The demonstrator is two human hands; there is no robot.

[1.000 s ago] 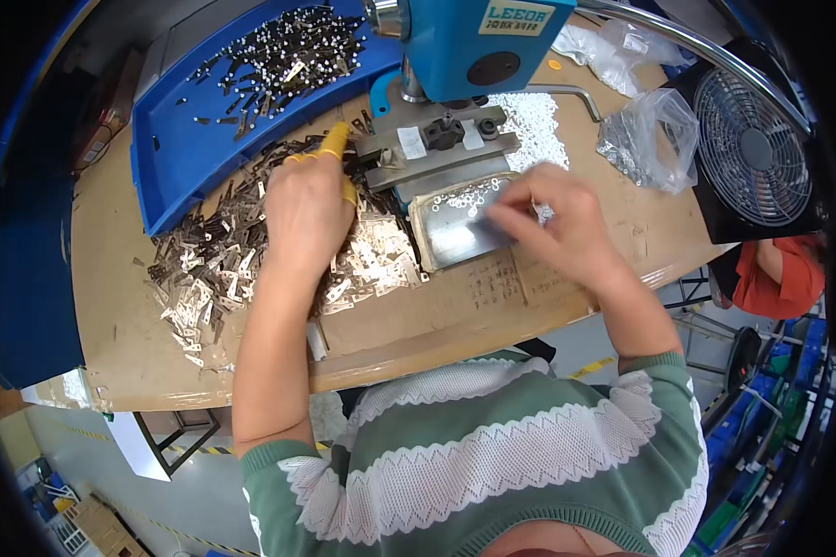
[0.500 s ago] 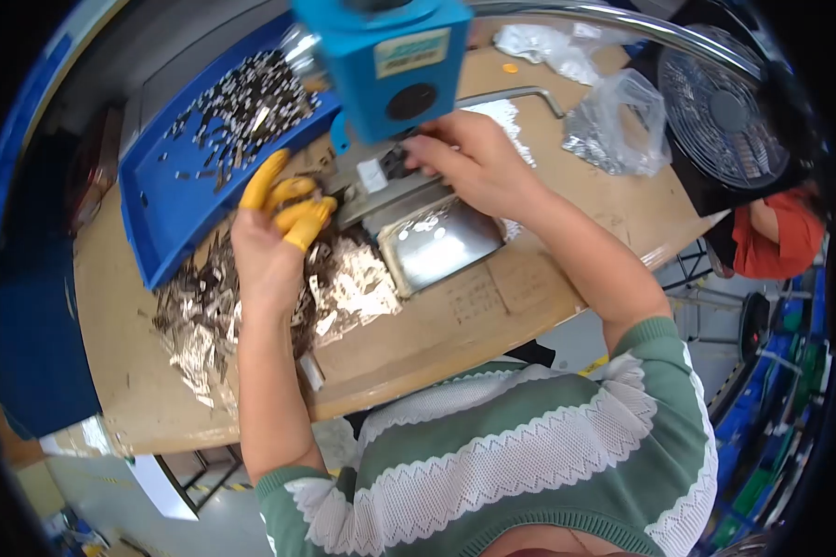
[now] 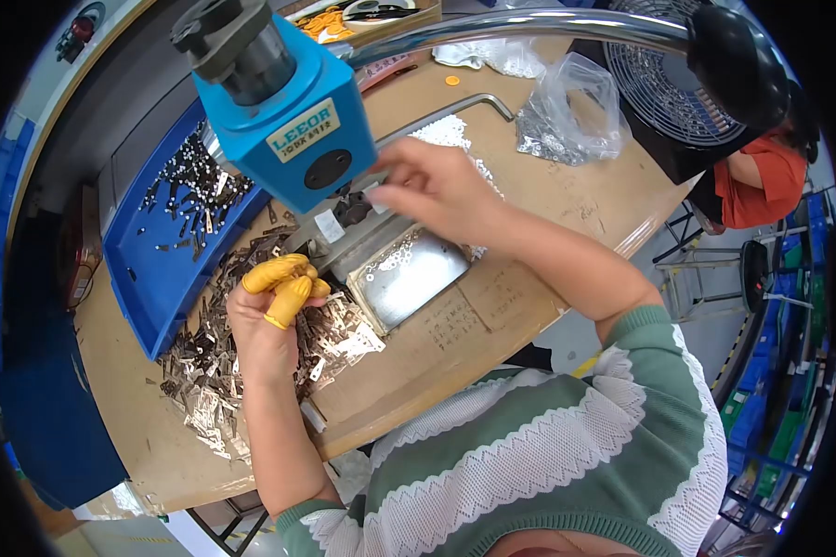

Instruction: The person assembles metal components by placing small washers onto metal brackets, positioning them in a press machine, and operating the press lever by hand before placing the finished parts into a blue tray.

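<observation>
My left hand [image 3: 274, 302], with yellow finger cots on its fingers, is closed in a pinch above a pile of small flat metal pieces [image 3: 209, 395]. What lies between the fingertips, if anything, is hidden. Beneath the head of a blue press [image 3: 297, 121] stands a metal fixture [image 3: 372, 237] with a small white block [image 3: 328, 226] on it. My right hand [image 3: 441, 190] is bare, beside the press head and over the fixture, its thumb and index finger apart. Small light rings lie on a shiny metal plate [image 3: 418, 278] in front of the fixture.
A blue tray [image 3: 139, 297] with many small parts is at the left. Small white pieces [image 3: 446, 130], a hex key [image 3: 488, 100] and a plastic bag [image 3: 571, 116] lie behind the right hand. A chrome bar [image 3: 529, 23] crosses above. A fan [image 3: 664, 84] and a person in red [image 3: 762, 186] are at the right.
My view has shifted, so the press appears further left. The left fingers have gone from spread to closed together over the pile. The right thumb and index finger have parted near the fixture.
</observation>
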